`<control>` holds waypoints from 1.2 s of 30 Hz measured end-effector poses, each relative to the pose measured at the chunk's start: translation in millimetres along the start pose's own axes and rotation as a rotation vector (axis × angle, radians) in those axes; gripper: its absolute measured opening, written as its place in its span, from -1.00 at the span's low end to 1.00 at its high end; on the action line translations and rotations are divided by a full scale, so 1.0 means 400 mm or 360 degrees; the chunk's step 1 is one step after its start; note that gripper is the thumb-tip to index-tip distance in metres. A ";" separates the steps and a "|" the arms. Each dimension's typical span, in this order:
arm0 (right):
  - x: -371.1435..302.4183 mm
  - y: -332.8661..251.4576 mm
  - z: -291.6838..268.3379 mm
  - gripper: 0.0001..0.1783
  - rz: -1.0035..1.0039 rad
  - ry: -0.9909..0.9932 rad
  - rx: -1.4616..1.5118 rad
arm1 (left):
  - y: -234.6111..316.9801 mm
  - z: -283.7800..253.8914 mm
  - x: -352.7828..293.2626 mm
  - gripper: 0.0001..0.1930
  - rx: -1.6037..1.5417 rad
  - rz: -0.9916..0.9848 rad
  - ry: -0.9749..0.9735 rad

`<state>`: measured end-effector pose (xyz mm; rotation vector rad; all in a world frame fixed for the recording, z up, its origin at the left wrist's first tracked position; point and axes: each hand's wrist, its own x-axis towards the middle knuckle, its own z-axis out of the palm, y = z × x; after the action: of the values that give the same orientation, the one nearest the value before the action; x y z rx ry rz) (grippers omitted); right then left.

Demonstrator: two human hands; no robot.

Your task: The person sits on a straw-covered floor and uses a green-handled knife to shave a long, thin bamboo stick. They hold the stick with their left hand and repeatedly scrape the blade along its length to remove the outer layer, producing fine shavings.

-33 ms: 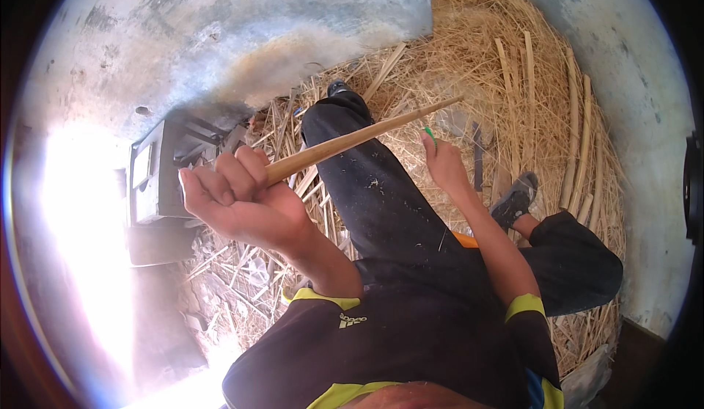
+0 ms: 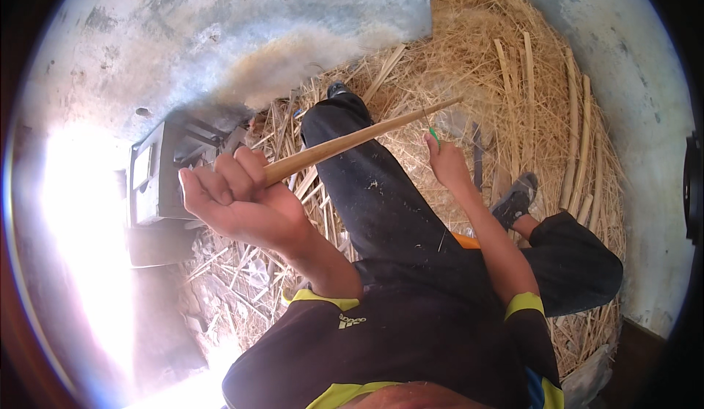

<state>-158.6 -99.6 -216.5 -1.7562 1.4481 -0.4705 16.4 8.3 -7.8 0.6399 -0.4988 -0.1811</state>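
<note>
My left hand point(image 2: 242, 200) is raised in a fist around a long, thin wooden stick point(image 2: 359, 137). The stick slants up and to the right over my outstretched left leg in dark trousers point(image 2: 374, 189). My right hand point(image 2: 446, 165) reaches forward over the straw, and its fingers pinch a small green thing point(image 2: 434, 136) from which a thin strand rises. The stick's far tip ends just above that hand. What the green thing is cannot be made out.
I sit on a heap of straw point(image 2: 455, 57). Several pale cane strips point(image 2: 576, 137) lie at the right and a dark flat tool point(image 2: 477, 156) lies beside my right hand. My bent right leg ends in a grey shoe point(image 2: 516, 201). A grey box-like device point(image 2: 154, 178) stands at the left, near a concrete surface point(image 2: 220, 20).
</note>
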 end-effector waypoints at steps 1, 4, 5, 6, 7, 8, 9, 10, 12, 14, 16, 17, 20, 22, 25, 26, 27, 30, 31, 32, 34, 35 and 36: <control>0.012 0.006 -0.004 -0.27 0.0067 0.0032 -0.0082 | 0.001 0.004 0.001 -0.54 0.0017 -0.0006 0.0052; -0.042 -0.047 -0.030 -0.29 -0.0166 -0.0169 0.0172 | 0.000 0.004 -0.001 -0.54 0.0035 -0.0001 0.0023; -0.041 -0.039 -0.017 -0.30 -0.0198 -0.0144 0.0168 | -0.001 0.002 -0.003 -0.54 0.0036 -0.0003 -0.0017; -0.032 -0.023 -0.006 -0.31 -0.0232 -0.0102 0.0154 | -0.002 0.005 -0.003 -0.54 0.0030 -0.0004 -0.0025; -0.021 -0.010 0.004 -0.32 -0.0276 -0.0067 0.0145 | -0.001 0.007 -0.001 -0.54 0.0030 0.0007 -0.0032; -0.011 0.007 0.003 -0.33 -0.0189 -0.0047 0.0068 | 0.000 0.009 -0.002 -0.54 0.0030 0.0018 -0.0039; 0.003 0.012 -0.005 -0.34 -0.0108 -0.0024 -0.0002 | -0.002 0.011 -0.002 -0.54 0.0035 0.0010 -0.0005; 0.013 0.016 -0.012 -0.35 -0.0027 -0.0002 -0.0072 | -0.002 0.011 -0.004 -0.54 0.0041 0.0002 0.0030; -0.017 -0.010 -0.021 -0.35 -0.0192 -0.0168 0.0085 | -0.002 0.006 -0.003 -0.54 0.0034 -0.0007 0.0039; -0.027 -0.020 -0.012 -0.36 -0.0154 -0.0195 0.0148 | -0.001 -0.008 -0.002 -0.55 0.0012 -0.0008 -0.0010; 0.000 -0.001 0.009 -0.35 0.0060 -0.0032 0.0113 | -0.005 -0.014 0.006 -0.55 -0.0012 -0.0011 -0.0021; 0.011 0.029 0.005 -0.41 0.0085 -0.0028 0.0018 | -0.004 -0.014 0.009 -0.55 -0.0023 -0.0007 -0.0024; 0.002 0.024 0.012 -0.49 0.0176 0.0038 0.0051 | 0.006 -0.007 0.001 -0.55 -0.0043 -0.0025 -0.0011; -0.021 -0.003 0.011 -0.52 0.0017 -0.0017 0.0210 | 0.001 -0.020 0.001 -0.55 -0.0091 -0.0012 -0.0075; -0.084 -0.098 -0.023 -0.61 -0.0203 -0.0059 0.0370 | 0.005 -0.017 -0.005 -0.55 -0.0030 0.0036 -0.0065; -0.099 -0.117 -0.034 -0.64 -0.0282 -0.0051 0.0409 | 0.001 -0.021 -0.008 -0.55 -0.0014 0.0039 -0.0060; -0.114 -0.136 -0.044 -0.66 -0.0364 -0.0040 0.0456 | 0.001 -0.024 -0.009 -0.55 0.0004 0.0045 -0.0063; -0.159 -0.181 -0.065 -0.70 -0.0476 -0.0064 0.0579 | 0.008 -0.029 -0.011 -0.55 0.0009 0.0052 -0.0070; -0.169 -0.181 -0.064 -0.69 -0.0462 -0.0081 0.0608 | 0.011 -0.029 -0.012 -0.55 -0.0001 0.0050 -0.0073; -0.177 -0.178 -0.062 -0.69 -0.0484 -0.0085 0.0608 | 0.012 -0.029 -0.014 -0.54 -0.0006 0.0042 -0.0043; -0.188 -0.169 -0.062 -0.69 -0.0524 -0.0080 0.0605 | 0.006 -0.025 -0.016 -0.53 -0.0027 0.0018 0.0009; -0.196 -0.166 -0.066 -0.68 -0.0488 -0.0117 0.0591 | 0.004 -0.026 -0.018 -0.53 -0.0030 0.0010 -0.0013; -0.202 -0.163 -0.067 -0.67 -0.0490 -0.0121 0.0581 | 0.006 -0.025 -0.020 -0.53 -0.0035 0.0011 -0.0040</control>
<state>-157.8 -30.6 -134.3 -1.6791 0.9679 -0.7680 14.6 17.8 -16.3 0.6148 -0.5225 -0.1878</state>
